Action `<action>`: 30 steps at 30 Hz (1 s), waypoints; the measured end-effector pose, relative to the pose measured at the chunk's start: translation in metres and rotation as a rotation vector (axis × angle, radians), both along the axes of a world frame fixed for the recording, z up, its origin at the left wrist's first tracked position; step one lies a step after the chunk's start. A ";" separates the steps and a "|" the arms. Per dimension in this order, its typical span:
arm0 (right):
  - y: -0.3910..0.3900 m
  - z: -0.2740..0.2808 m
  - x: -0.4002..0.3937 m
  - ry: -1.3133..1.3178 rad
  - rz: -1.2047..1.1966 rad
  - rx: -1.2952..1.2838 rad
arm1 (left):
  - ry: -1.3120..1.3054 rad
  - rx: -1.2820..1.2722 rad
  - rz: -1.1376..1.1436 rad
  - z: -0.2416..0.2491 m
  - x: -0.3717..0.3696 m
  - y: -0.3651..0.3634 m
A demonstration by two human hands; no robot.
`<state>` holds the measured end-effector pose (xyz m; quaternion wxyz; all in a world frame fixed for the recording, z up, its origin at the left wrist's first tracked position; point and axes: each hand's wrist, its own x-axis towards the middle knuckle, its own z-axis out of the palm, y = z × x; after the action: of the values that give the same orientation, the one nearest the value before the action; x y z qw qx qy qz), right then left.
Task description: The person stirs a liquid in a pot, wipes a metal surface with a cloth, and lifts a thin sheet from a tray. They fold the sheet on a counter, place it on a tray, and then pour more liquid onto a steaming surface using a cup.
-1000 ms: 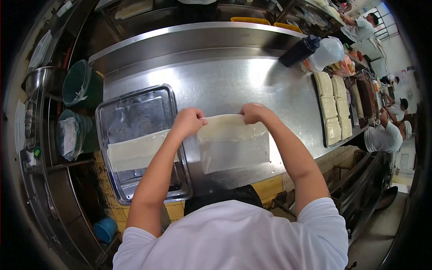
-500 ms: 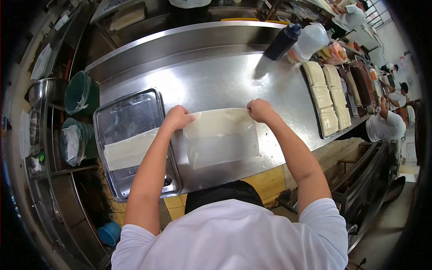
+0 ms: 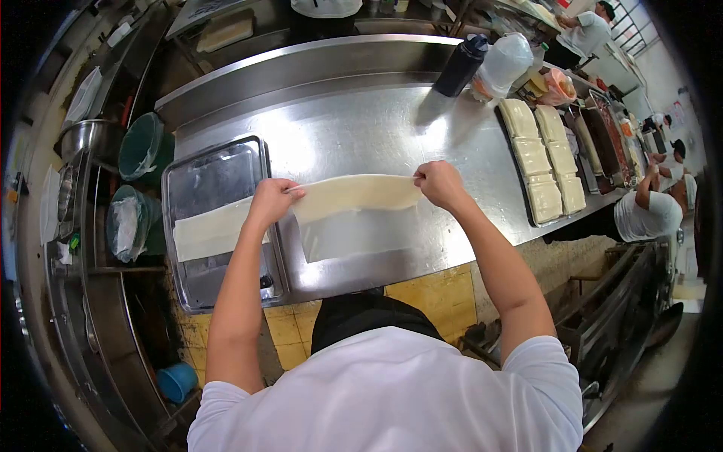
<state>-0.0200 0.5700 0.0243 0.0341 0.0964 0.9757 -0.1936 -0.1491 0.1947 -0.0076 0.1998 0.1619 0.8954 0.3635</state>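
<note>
A thin cream-coloured dough sheet (image 3: 358, 193) is stretched between my hands over the steel table (image 3: 354, 128). My left hand (image 3: 274, 200) pinches its far left corner, with the fingers closed. The far right corner is pinched in my right hand (image 3: 443, 184). Below the sheet, toward my body, shows a pale translucent rectangle (image 3: 361, 235). Beside my left forearm, another flat dough strip (image 3: 211, 233) lies across a dark metal tray (image 3: 215, 169). That forearm hides part of the tray's right side.
At the right end, a tray holds two rows of folded dough pieces (image 3: 532, 158). A dark bottle (image 3: 461, 68) and a clear plastic bag (image 3: 503, 66) stand at the back. Green bins (image 3: 141, 151) are at the left. A person in a white shirt (image 3: 648, 215) works on the right.
Both hands still hold the sheet. My left hand has shifted left, and the sheet's far edge looks tauter. The whole view has also shifted slightly.
</note>
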 end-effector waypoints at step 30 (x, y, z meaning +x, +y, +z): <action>-0.180 -0.059 0.015 0.075 0.266 -0.273 | 0.274 0.166 0.336 -0.020 0.135 -0.046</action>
<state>-0.0054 0.3902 -0.0342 0.0358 -0.0464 0.9451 -0.3215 -0.0140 0.1487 -0.0276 -0.0008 0.0744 0.8956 0.4385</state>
